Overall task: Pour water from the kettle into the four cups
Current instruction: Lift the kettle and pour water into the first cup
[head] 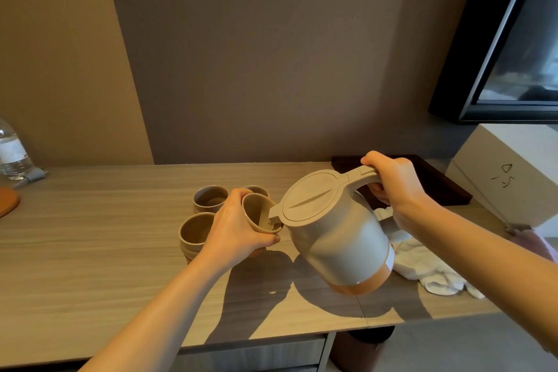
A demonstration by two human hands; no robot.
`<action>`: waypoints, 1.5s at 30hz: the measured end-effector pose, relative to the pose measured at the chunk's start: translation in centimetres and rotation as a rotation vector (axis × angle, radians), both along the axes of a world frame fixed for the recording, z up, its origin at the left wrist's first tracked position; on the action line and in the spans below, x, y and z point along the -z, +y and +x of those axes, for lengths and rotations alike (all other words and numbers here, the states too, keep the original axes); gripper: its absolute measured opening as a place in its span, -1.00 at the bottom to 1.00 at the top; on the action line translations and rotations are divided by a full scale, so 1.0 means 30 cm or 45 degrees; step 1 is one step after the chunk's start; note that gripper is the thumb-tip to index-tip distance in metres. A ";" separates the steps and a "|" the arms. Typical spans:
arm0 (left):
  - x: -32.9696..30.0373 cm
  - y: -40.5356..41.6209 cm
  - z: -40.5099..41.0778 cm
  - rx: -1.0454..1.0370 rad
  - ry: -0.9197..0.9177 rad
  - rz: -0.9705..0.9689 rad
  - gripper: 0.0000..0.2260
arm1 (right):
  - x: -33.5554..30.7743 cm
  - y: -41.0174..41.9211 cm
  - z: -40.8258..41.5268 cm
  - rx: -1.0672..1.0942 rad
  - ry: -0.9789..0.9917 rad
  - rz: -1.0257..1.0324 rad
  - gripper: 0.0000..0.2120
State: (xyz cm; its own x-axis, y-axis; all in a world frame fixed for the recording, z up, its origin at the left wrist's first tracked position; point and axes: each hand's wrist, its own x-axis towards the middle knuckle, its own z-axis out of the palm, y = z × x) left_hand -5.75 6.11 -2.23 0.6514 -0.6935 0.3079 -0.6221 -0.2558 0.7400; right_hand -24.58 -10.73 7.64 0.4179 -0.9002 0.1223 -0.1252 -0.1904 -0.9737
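Note:
My right hand (pixel 392 187) grips the handle of a beige kettle (pixel 341 238) with an orange base, lifted off the counter and tipped to the left. Its spout sits at the mouth of a brown cup (pixel 256 211) that my left hand (pixel 238 226) holds tilted toward the kettle. Three more brown cups stand on the counter around that hand: one at the back left (pixel 210 198), one at the front left (pixel 194 231), and one at the back (pixel 256 189), mostly hidden behind the held cup.
The wooden counter (pixel 90 235) runs to a front edge just below my arms. A white cloth (pixel 428 269) lies under the kettle's right side. A dark tray (pixel 447 187) and a white box (pixel 513 172) sit at the right; a water bottle (pixel 12 151) stands far left.

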 end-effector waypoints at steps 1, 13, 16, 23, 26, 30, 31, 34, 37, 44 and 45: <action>0.002 0.000 0.001 0.000 0.010 -0.003 -0.20 | -0.001 0.000 0.001 -0.002 0.001 -0.004 -0.73; 0.005 -0.003 -0.008 -0.002 0.077 0.009 -0.19 | -0.005 -0.004 0.011 0.017 0.028 -0.017 -0.75; 0.003 -0.006 -0.010 0.001 0.085 0.016 -0.19 | -0.006 -0.007 0.015 0.017 0.041 -0.024 -0.76; 0.008 -0.005 -0.017 0.000 0.095 0.010 -0.19 | -0.012 -0.006 0.018 0.005 0.064 -0.055 -0.74; 0.011 -0.003 -0.020 -0.001 0.093 0.005 -0.20 | -0.013 -0.003 0.018 -0.003 0.070 -0.061 -0.72; 0.026 -0.001 -0.027 -0.004 0.109 0.002 -0.18 | -0.012 -0.002 0.015 -0.016 0.077 -0.062 -0.72; 0.028 0.000 -0.029 -0.006 0.112 0.002 -0.18 | -0.011 -0.002 0.015 -0.018 0.083 -0.069 -0.72; 0.032 -0.002 -0.033 -0.012 0.118 -0.003 -0.17 | -0.009 -0.002 0.017 -0.013 0.096 -0.090 -0.71; 0.037 0.001 -0.036 -0.014 0.134 -0.010 -0.18 | -0.008 -0.003 0.019 -0.009 0.102 -0.091 -0.72; 0.060 0.010 -0.045 -0.022 0.185 -0.043 -0.20 | 0.004 -0.007 0.023 -0.005 0.104 -0.101 -0.71; 0.062 0.010 -0.046 -0.022 0.188 -0.049 -0.20 | 0.006 -0.008 0.025 -0.003 0.103 -0.103 -0.71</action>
